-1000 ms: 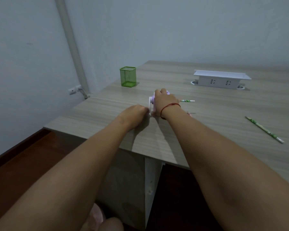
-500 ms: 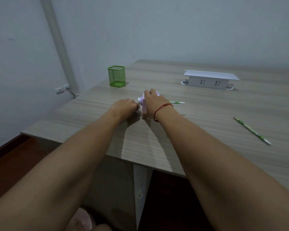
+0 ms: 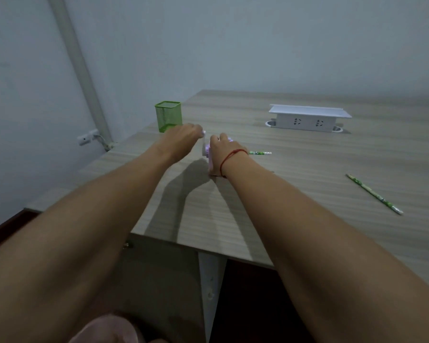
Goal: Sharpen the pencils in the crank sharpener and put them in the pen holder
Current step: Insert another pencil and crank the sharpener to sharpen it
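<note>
So both arms are stretched out over a wood-grain table (image 3: 295,194), meeting at a little purple sharpener (image 3: 207,154) that sits roughly mid-table, a bit left of center. The right hand (image 3: 224,152) is clamped down over the top of the sharpener, fingers wrapped around the body, so most of it is covered. There's a thin red string bracelet (image 3: 229,157) on that wrist.

The left hand (image 3: 182,137) is just left of the sharpener, raised a little, fingers pinched closed around what looks like the white crank knob (image 3: 203,133). It's slightly blurred, so the grip itself is hard to make out in detail.

A green patterned pencil (image 3: 259,153) sticks out from the right side of the sharpener, lying pointing right, with its near end hidden behind the right hand. I can't tell how deep it goes in. A second pencil (image 3: 373,194) of the same green pattern lies loose well off to the right, angled diagonally on the table, touching nothing.

The green mesh pen holder (image 3: 168,116) stands upright at the far left part of the table, just beyond the left hand. I can't see any pencil poking out of it. Further right, near the far edge, there's a white power strip box (image 3: 307,118) with two sockets facing this way.
</note>
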Demonstrator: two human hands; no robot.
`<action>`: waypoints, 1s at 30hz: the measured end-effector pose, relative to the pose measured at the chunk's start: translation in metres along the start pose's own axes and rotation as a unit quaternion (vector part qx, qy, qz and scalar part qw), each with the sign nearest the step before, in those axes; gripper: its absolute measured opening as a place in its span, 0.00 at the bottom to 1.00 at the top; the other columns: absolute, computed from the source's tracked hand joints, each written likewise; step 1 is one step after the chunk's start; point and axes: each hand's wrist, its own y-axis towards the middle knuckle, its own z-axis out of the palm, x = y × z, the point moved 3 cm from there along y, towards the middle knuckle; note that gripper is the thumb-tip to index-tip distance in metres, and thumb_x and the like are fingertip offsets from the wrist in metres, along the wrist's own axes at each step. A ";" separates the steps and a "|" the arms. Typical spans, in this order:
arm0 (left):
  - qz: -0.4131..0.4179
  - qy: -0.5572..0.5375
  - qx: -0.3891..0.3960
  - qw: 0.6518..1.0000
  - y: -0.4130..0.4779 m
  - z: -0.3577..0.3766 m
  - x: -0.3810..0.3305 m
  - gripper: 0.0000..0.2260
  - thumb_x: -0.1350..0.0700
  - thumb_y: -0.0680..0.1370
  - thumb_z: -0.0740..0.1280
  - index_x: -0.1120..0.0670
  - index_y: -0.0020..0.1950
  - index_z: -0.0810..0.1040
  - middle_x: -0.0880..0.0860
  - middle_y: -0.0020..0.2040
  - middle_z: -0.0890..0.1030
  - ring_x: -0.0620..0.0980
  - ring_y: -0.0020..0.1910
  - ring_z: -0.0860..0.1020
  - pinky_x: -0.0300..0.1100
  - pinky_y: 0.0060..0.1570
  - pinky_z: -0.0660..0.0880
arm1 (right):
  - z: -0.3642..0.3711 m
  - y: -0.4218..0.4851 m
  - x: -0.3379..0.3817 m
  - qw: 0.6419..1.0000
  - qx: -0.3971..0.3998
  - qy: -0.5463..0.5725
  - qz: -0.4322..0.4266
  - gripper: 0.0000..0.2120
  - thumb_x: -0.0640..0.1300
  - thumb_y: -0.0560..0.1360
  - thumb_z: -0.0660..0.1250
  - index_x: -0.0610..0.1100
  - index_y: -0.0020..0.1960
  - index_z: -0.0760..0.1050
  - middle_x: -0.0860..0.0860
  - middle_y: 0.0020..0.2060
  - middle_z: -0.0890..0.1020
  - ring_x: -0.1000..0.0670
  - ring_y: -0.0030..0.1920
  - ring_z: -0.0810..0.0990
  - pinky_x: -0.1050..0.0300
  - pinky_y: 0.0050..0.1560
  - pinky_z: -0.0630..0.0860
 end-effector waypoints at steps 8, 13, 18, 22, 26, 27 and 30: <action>0.022 -0.042 -0.061 0.997 -0.034 -0.008 -0.016 0.06 0.64 0.80 0.59 0.63 0.52 0.75 0.63 0.48 0.80 0.63 0.45 0.78 0.50 0.39 0.71 | 0.007 0.016 0.001 1.000 -0.014 0.003 0.014 0.25 0.54 0.73 0.66 0.47 0.67 0.68 0.46 0.63 0.68 0.40 0.66 0.70 0.37 0.63 0.70; 0.028 -0.069 -0.019 0.997 -0.067 0.005 -0.029 0.07 0.61 0.79 0.61 0.61 0.54 0.76 0.62 0.49 0.81 0.61 0.46 0.80 0.50 0.43 0.74 | 0.007 0.019 0.002 1.000 -0.002 -0.002 0.015 0.33 0.54 0.66 0.72 0.45 0.68 0.67 0.45 0.64 0.68 0.39 0.67 0.70 0.36 0.64 0.70; -0.060 -0.097 0.096 0.989 -0.060 0.030 -0.032 0.10 0.58 0.81 0.59 0.59 0.53 0.78 0.60 0.54 0.80 0.58 0.51 0.79 0.50 0.53 0.74 | 0.005 0.009 -0.003 1.000 -0.020 0.007 -0.007 0.31 0.52 0.69 0.70 0.44 0.68 0.65 0.44 0.64 0.68 0.38 0.66 0.71 0.39 0.63 0.71; -0.073 -0.062 0.156 0.983 -0.040 0.037 -0.022 0.11 0.57 0.80 0.59 0.57 0.55 0.79 0.59 0.54 0.80 0.58 0.51 0.79 0.49 0.53 0.75 | 0.004 0.004 -0.008 0.999 -0.039 -0.004 -0.037 0.34 0.52 0.68 0.73 0.42 0.68 0.63 0.43 0.66 0.68 0.39 0.66 0.72 0.44 0.63 0.73; -0.077 -0.001 0.160 0.984 -0.013 0.035 -0.010 0.08 0.60 0.78 0.62 0.59 0.53 0.79 0.60 0.51 0.81 0.60 0.49 0.79 0.46 0.44 0.71 | 0.007 0.004 -0.007 0.998 -0.039 -0.008 -0.042 0.36 0.52 0.65 0.75 0.43 0.67 0.65 0.43 0.63 0.69 0.38 0.64 0.73 0.42 0.62 0.73; -0.072 0.018 0.155 0.985 -0.008 0.033 -0.007 0.08 0.62 0.78 0.61 0.60 0.53 0.78 0.60 0.51 0.81 0.61 0.49 0.79 0.46 0.42 0.70 | 0.006 0.005 -0.007 0.998 -0.037 -0.011 -0.040 0.37 0.53 0.64 0.76 0.43 0.66 0.65 0.44 0.63 0.69 0.38 0.64 0.73 0.40 0.62 0.73; -0.052 0.028 0.092 0.994 0.006 0.020 0.001 0.07 0.65 0.79 0.59 0.62 0.51 0.75 0.62 0.49 0.80 0.63 0.49 0.79 0.48 0.40 0.69 | 0.006 0.008 -0.007 0.999 -0.029 -0.011 -0.036 0.37 0.52 0.65 0.76 0.42 0.68 0.64 0.43 0.64 0.68 0.38 0.65 0.72 0.41 0.63 0.72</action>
